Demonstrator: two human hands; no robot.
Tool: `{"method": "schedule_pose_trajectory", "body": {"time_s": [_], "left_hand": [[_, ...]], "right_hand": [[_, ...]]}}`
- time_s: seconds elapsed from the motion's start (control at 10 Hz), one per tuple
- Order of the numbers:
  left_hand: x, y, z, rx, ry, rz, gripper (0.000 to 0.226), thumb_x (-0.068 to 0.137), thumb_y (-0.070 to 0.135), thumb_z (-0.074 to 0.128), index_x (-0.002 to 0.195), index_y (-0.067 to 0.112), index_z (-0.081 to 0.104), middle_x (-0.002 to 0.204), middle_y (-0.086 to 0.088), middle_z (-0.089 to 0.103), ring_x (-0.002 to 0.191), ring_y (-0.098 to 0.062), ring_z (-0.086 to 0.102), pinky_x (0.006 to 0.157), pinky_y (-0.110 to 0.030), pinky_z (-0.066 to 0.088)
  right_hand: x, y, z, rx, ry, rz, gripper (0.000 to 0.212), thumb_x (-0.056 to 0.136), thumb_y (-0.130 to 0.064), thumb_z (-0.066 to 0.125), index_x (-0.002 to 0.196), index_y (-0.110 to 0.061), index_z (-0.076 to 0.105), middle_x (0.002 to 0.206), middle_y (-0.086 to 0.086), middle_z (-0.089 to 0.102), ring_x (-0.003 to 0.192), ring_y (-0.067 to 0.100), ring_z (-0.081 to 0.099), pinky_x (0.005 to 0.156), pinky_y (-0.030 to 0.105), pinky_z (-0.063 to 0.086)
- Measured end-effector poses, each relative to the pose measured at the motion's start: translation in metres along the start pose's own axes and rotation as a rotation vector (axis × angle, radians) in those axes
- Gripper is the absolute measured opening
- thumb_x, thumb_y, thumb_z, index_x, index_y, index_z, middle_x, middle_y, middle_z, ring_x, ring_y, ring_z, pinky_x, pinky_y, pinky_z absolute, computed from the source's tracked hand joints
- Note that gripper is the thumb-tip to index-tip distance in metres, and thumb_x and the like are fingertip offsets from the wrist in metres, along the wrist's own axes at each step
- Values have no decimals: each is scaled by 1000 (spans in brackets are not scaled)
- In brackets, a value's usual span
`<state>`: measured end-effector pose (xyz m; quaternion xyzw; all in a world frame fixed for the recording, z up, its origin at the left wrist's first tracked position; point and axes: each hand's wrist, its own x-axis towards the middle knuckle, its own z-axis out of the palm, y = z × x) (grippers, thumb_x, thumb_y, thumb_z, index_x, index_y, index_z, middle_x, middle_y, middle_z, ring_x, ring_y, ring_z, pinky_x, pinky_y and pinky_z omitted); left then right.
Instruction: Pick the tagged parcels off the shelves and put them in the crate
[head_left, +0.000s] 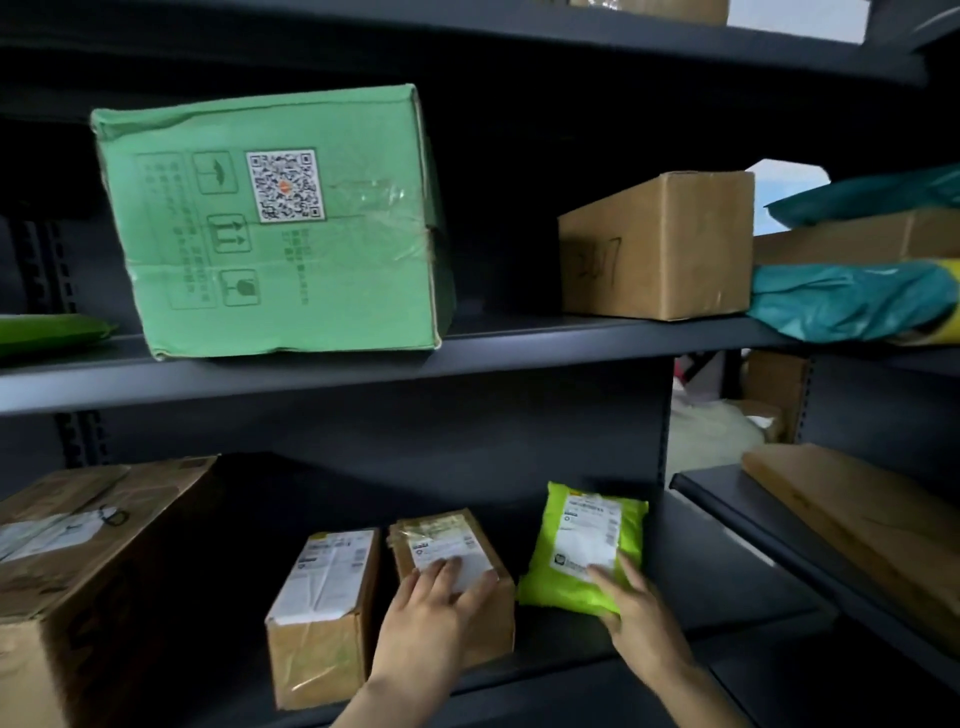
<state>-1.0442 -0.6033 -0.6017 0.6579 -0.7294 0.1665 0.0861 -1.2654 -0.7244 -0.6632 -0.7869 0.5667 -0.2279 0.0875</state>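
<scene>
On the lower shelf (717, 587) lie three small labelled parcels side by side. My left hand (436, 592) rests on top of the middle one, a taped brown box (441, 530), with its fingers laid flat over the white label. To its left stands another small brown box (324, 597) with a long white label. My right hand (631, 603) grips the near corner of a lime-green mailer bag (582, 540), fingers over its label. No crate is in view.
A large brown carton (78, 561) fills the lower shelf's left end. The shelf above carries a big green box (280, 223), a brown box (660, 249) and teal bags (852, 301). A flat brown carton (857, 519) lies on the neighbouring rack at right.
</scene>
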Motion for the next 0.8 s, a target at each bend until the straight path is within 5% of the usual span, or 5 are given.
{"method": "schedule_pose_trajectory", "body": {"time_s": [0.1, 0.2, 0.3, 0.6, 0.8], "left_hand": [[6, -4, 0, 50, -30, -64, 80, 25, 33, 91, 102, 44, 70, 103, 0, 73, 94, -13, 70, 77, -30, 57], [16, -19, 16, -29, -28, -128, 72, 86, 15, 51, 144, 45, 22, 156, 0, 21, 145, -15, 16, 119, -38, 10], [26, -25, 23, -69, -93, -133, 71, 90, 11, 38, 146, 43, 10, 159, 5, 6, 146, -13, 0, 118, -37, -6], [25, -28, 22, -57, -127, -115, 74, 90, 10, 38, 147, 43, 4, 159, 3, 5, 147, -14, -1, 117, -38, -8], [13, -18, 9, 16, -134, -28, 82, 88, 4, 40, 148, 35, -5, 160, -2, -5, 147, -21, -11, 114, -42, -17]], "right_hand": [[5, 21, -1, 131, 19, -65, 61, 82, 14, 46, 130, -24, 55, 153, 3, 27, 132, 19, 43, 104, 19, 35], [16, 33, -3, 170, 23, -84, 62, 79, 22, 40, 123, -17, 62, 148, 5, 36, 129, 15, 46, 93, -3, 26], [24, 38, -2, 167, 6, -124, 64, 78, 23, 38, 122, -16, 62, 148, 4, 36, 130, 13, 43, 92, -8, 21], [13, 25, -13, -26, 38, -167, 73, 81, 9, 44, 140, -33, 37, 154, -4, 23, 143, 21, 20, 113, 30, 24], [-13, -11, -19, -76, 46, -234, 74, 85, 0, 42, 147, -32, 17, 156, -7, 11, 145, 14, 7, 116, 29, 10]]}}
